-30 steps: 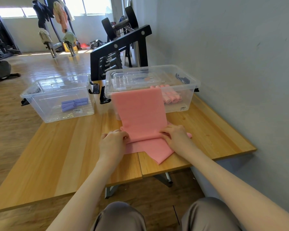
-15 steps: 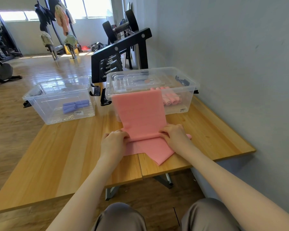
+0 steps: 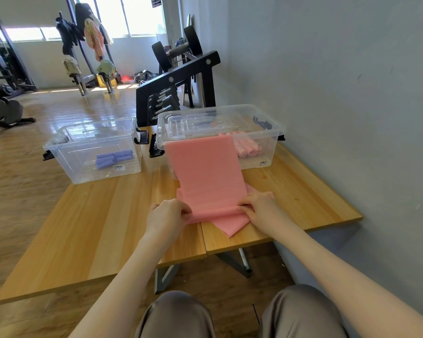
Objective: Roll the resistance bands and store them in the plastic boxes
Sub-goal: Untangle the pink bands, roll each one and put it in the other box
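Both hands, left hand (image 3: 167, 214) and right hand (image 3: 261, 206), pinch the pink band's (image 3: 205, 172) folded near end on the tabletop (image 3: 103, 215).

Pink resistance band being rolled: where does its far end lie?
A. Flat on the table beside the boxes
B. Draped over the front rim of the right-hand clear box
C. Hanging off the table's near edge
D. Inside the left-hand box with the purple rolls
B: the pink resistance band runs up from both hands and over the front rim of the right-hand clear box, which holds pink rolls.
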